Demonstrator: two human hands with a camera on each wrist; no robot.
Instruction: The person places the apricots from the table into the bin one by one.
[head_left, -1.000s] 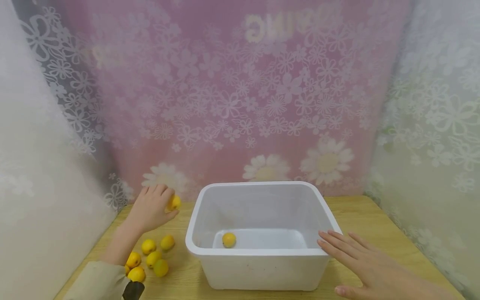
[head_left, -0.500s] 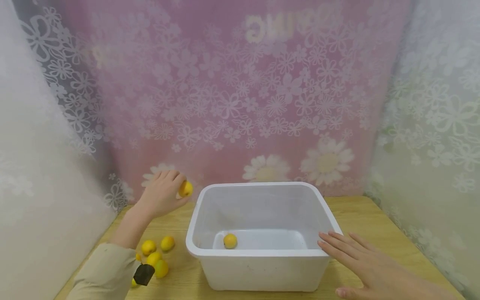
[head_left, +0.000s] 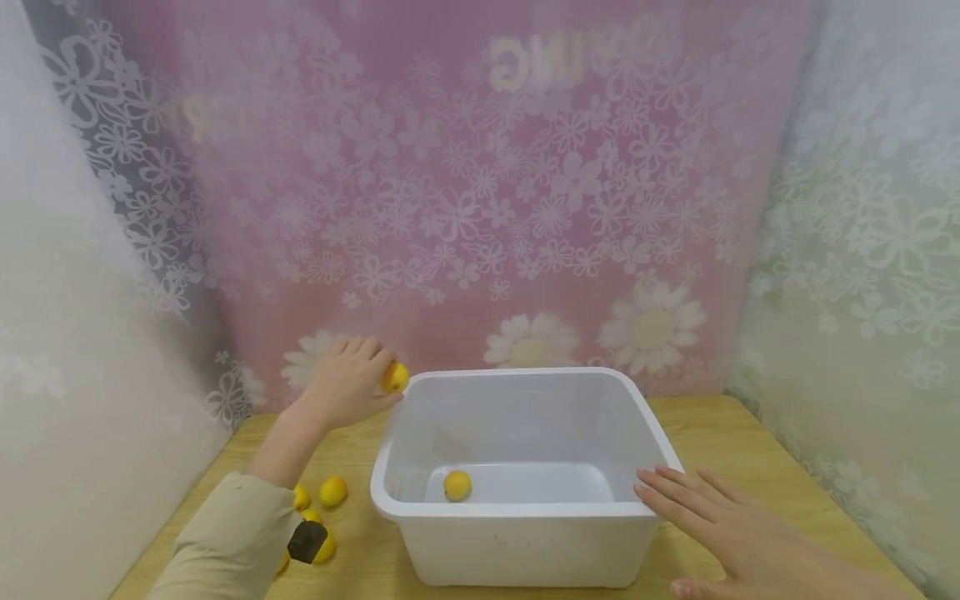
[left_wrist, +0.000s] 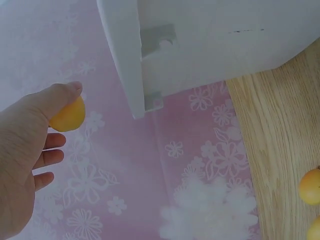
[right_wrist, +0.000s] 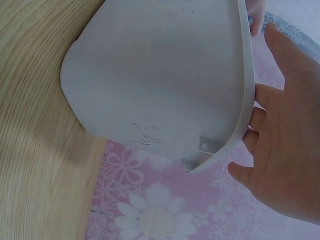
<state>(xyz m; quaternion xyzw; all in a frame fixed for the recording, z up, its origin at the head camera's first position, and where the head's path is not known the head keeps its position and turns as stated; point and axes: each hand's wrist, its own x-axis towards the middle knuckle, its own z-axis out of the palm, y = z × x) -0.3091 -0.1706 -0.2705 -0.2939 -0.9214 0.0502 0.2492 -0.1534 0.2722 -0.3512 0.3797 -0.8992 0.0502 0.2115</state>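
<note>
My left hand (head_left: 347, 390) pinches a small round yellow fruit (head_left: 395, 377), which looks like a loquat, just off the left rim of a white plastic tub (head_left: 525, 546). In the left wrist view, thumb and forefinger hold the fruit (left_wrist: 69, 117), with the other fingers loosely bent beneath. Inside the tub one more yellow fruit (head_left: 457, 485) lies on the floor, toward the left. My right hand (head_left: 731, 533) rests on the tub's right rim with fingers extended. The right wrist view shows its fingertips touching the outside of the rim (right_wrist: 247, 85).
Several more yellow fruits, one of them apart (head_left: 333, 491), lie on the wooden table (head_left: 360, 554) left of the tub, partly hidden by the left sleeve (head_left: 228, 533). Flower-patterned sheets (head_left: 480, 208) enclose the table at the back and both sides.
My left hand has risen and moved right with the fruit, from over the table to the tub's left rim. Its sleeve now covers more of the loose fruits. The right hand has stayed put.
</note>
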